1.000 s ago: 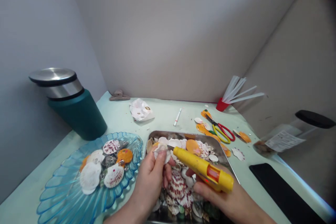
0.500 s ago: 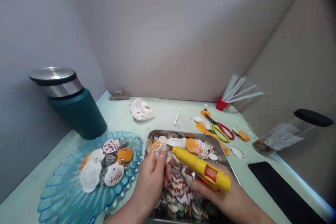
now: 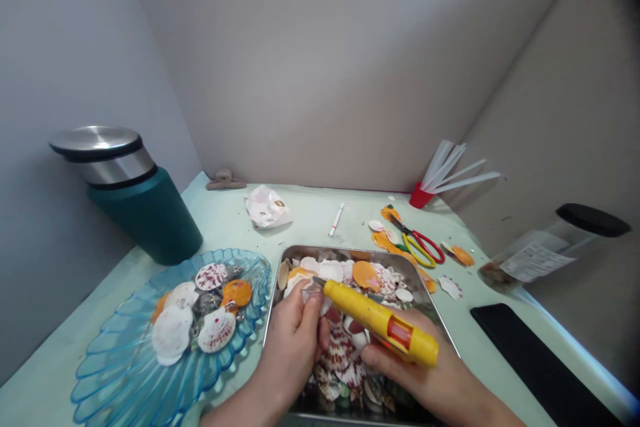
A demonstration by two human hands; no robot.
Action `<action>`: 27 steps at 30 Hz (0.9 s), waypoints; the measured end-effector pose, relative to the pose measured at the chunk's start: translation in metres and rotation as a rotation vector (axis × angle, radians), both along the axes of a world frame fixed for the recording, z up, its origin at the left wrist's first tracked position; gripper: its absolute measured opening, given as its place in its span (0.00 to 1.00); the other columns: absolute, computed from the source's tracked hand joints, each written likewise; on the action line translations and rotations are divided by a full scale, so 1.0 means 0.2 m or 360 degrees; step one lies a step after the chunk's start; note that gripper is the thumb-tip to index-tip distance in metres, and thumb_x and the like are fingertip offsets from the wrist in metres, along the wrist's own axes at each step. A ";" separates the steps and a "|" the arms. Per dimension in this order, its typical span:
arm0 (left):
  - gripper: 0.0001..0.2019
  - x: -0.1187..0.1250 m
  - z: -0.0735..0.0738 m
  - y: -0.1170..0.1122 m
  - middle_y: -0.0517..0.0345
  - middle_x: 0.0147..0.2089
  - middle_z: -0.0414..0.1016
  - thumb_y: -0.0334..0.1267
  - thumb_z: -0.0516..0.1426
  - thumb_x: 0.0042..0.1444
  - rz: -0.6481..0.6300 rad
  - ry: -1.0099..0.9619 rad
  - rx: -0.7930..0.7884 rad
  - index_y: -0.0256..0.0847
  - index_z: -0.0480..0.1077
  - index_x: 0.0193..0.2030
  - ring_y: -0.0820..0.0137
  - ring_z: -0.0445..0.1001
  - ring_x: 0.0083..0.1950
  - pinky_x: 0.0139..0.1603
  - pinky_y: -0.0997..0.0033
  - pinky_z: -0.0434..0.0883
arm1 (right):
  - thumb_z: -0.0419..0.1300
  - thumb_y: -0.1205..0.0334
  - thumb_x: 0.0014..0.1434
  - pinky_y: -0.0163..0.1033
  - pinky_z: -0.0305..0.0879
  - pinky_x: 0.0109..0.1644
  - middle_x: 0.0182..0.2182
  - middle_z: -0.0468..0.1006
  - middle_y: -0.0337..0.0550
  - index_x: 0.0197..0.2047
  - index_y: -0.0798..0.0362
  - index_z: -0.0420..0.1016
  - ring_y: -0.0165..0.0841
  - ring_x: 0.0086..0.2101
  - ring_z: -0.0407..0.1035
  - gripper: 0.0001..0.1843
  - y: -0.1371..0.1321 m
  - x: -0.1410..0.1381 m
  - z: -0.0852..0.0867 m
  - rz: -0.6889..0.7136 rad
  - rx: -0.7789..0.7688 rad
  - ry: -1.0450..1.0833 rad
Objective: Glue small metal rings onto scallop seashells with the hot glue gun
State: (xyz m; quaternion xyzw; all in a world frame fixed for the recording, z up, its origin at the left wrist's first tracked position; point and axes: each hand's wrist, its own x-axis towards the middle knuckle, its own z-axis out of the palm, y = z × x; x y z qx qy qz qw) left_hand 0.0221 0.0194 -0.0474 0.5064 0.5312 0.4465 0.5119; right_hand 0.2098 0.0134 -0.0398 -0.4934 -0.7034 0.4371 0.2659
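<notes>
My left hand [image 3: 295, 330] is closed around a whitish shell [image 3: 311, 290], which it pinches between thumb and fingers. In my right hand [image 3: 415, 367] is a yellow hot glue gun [image 3: 365, 310], its metal nozzle pointing left at the shell, at or very near its surface. Fingers hide part of the shell. Both hands are above a metal tray [image 3: 435, 293] filled with seashells. A large brown-and-white striped shell [image 3: 343, 350] lies in the tray below the hands.
At left, a blue scalloped glass dish [image 3: 125, 360] holds several shells, beside a teal bottle [image 3: 150, 213]. Behind the tray lie a crumpled plastic packet [image 3: 267, 207] and a marker [image 3: 337, 220]. Rightward are scissors [image 3: 425, 247], a red cup [image 3: 420, 195] of glue sticks, a jar [image 3: 540, 253] and a black object [image 3: 535, 353].
The left hand has shifted slightly and turned the shell a little. The glue gun has moved slightly left, its nozzle staying at the shell. The whole view has shifted a little.
</notes>
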 end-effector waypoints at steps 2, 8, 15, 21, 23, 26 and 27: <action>0.11 0.00 0.00 0.00 0.69 0.14 0.61 0.43 0.47 0.63 -0.0005 0.0052 0.0012 0.42 0.61 0.31 0.76 0.57 0.16 0.19 0.78 0.55 | 0.61 0.54 0.56 0.41 0.68 0.37 0.33 0.77 0.42 0.39 0.50 0.75 0.38 0.33 0.70 0.10 0.00 0.00 0.00 0.0007 0.0000 -0.0013; 0.12 0.00 -0.01 0.00 0.70 0.14 0.60 0.44 0.47 0.63 0.0042 0.0016 0.0053 0.42 0.61 0.30 0.76 0.56 0.16 0.19 0.78 0.54 | 0.60 0.51 0.56 0.42 0.69 0.38 0.33 0.77 0.44 0.38 0.53 0.75 0.39 0.34 0.70 0.14 0.00 -0.01 0.01 0.0018 0.0035 -0.0087; 0.12 0.00 -0.02 0.00 0.69 0.15 0.60 0.45 0.46 0.63 0.0028 0.0100 0.0059 0.42 0.61 0.30 0.76 0.56 0.16 0.19 0.77 0.55 | 0.60 0.46 0.55 0.40 0.70 0.35 0.32 0.76 0.45 0.40 0.55 0.75 0.39 0.33 0.71 0.20 0.00 0.00 0.00 -0.0005 -0.0028 -0.0089; 0.12 0.00 -0.04 0.00 0.69 0.16 0.61 0.45 0.46 0.63 0.0083 0.0172 0.0085 0.43 0.61 0.32 0.73 0.59 0.17 0.21 0.76 0.57 | 0.59 0.47 0.56 0.40 0.70 0.37 0.32 0.76 0.44 0.40 0.54 0.75 0.38 0.33 0.71 0.18 0.00 0.00 0.00 -0.0015 -0.0013 -0.0111; 0.12 -0.01 -0.03 0.00 0.68 0.16 0.62 0.44 0.46 0.63 0.0079 0.0233 0.0122 0.43 0.62 0.31 0.72 0.60 0.18 0.22 0.75 0.58 | 0.59 0.47 0.55 0.41 0.71 0.38 0.33 0.76 0.44 0.39 0.54 0.75 0.39 0.35 0.71 0.18 0.00 0.00 0.00 -0.0021 -0.0009 -0.0131; 0.12 -0.01 -0.01 0.00 0.67 0.15 0.62 0.44 0.48 0.61 0.0091 0.0259 0.0150 0.42 0.65 0.33 0.71 0.61 0.17 0.23 0.74 0.59 | 0.60 0.47 0.54 0.40 0.71 0.38 0.33 0.77 0.44 0.39 0.53 0.75 0.39 0.35 0.71 0.18 0.00 0.00 0.00 -0.0037 -0.0008 -0.0143; 0.12 -0.01 -0.01 0.00 0.67 0.15 0.63 0.45 0.49 0.60 0.0107 0.0241 0.0145 0.42 0.66 0.33 0.71 0.61 0.17 0.22 0.74 0.59 | 0.59 0.47 0.55 0.40 0.71 0.38 0.33 0.77 0.44 0.39 0.53 0.75 0.39 0.34 0.71 0.17 0.00 0.00 0.00 -0.0044 -0.0006 -0.0140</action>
